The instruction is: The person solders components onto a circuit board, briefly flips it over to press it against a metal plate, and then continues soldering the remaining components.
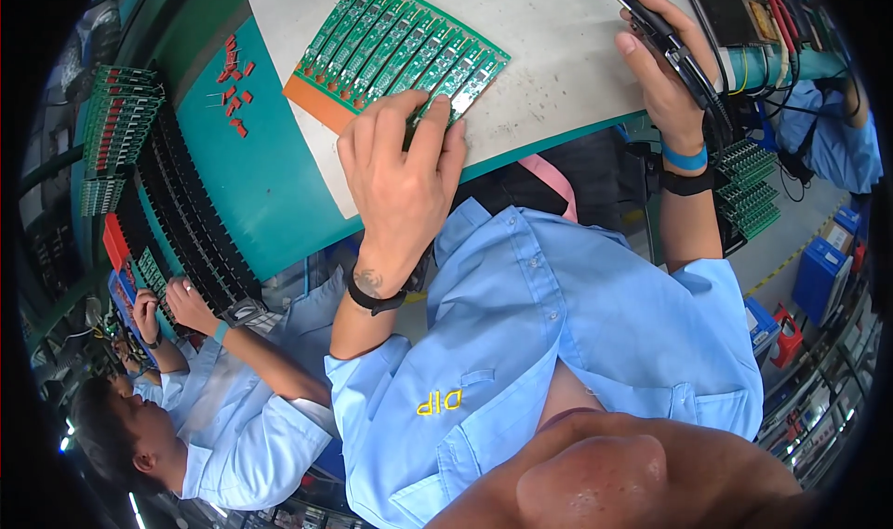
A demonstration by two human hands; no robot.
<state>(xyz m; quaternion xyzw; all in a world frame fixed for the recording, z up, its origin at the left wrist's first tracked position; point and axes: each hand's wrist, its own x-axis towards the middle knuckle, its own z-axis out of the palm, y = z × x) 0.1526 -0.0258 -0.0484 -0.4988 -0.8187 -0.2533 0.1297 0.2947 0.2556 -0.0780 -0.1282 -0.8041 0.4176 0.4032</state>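
Note:
A green circuit board panel [400, 50], made of several narrow strips side by side, lies at an angle on a white sheet. My left hand [400, 171] is at its near right corner, fingers bent onto the edge and gripping it. The fingers cover that corner, and the thumb lies along the near side. My right hand [674, 78] is raised over the right of the sheet, closed around a black hand tool [662, 36] with a metal front end. The tool's tip is out of the picture, and dark cables run down behind my wrist.
Red components with thin leads [234, 87] lie scattered on the green mat [279, 199]. An orange-brown strip [316, 104] shows beside the panel. Black slotted rails [191, 204] and stacked boards [121, 125] stand left, more boards [747, 190] right. A co-worker [223, 408] works at lower left.

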